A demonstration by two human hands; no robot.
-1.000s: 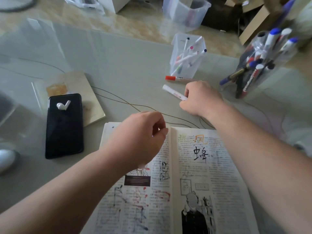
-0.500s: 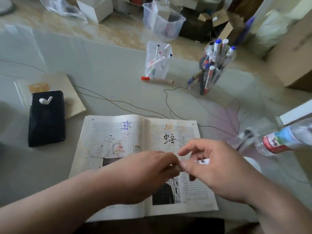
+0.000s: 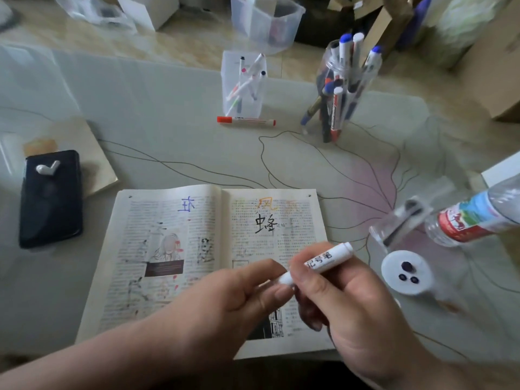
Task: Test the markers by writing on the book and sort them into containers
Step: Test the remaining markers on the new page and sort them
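Far left on the tabletop (image 3: 168, 108): one phone (image 3: 50, 198), one earbud (image 3: 47, 168) atop. Centre: one open book (image 3: 174, 249). Beyond: one square container (image 3: 243, 83), one red-capped marker (image 3: 246, 121) lying just before it, one round jar (image 3: 342, 88). Over the right page, one white marker (image 3: 323, 261): left hand (image 3: 233, 299) pinching its near end, right hand (image 3: 346, 299) curled round the barrel.

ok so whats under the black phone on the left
A tan notebook shows past the far and right edges of the phone. How far it runs beneath the phone is covered.
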